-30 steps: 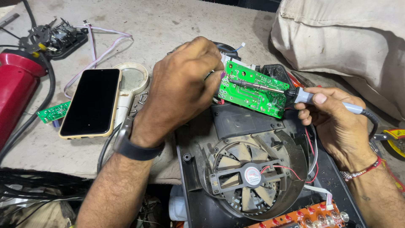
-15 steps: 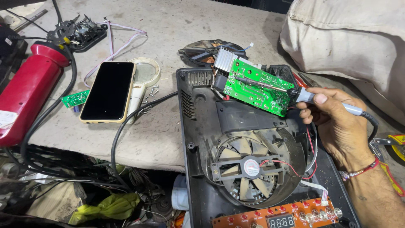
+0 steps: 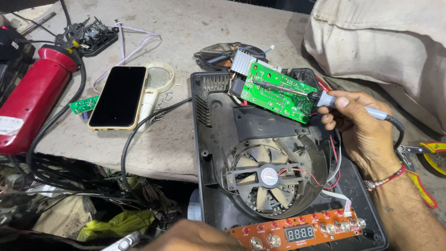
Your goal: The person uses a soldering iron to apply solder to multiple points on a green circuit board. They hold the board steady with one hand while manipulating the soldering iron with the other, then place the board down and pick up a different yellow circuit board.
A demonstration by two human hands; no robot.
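Grey worktable holds an open black cooker shell [image 3: 218,153]. Right hand [image 3: 367,135] grips a soldering iron [image 3: 325,98], fingers closed tight; it points left, tip on the green circuit board [image 3: 278,95]. Left hand [image 3: 195,238] is low, grip unclear.

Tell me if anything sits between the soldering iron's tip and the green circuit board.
Nothing visible does. The right hand holds the soldering iron with its tip lying directly over the green circuit board, with no wire or part showing between them. Whether the tip actually touches cannot be told. The left hand is low, away from it.
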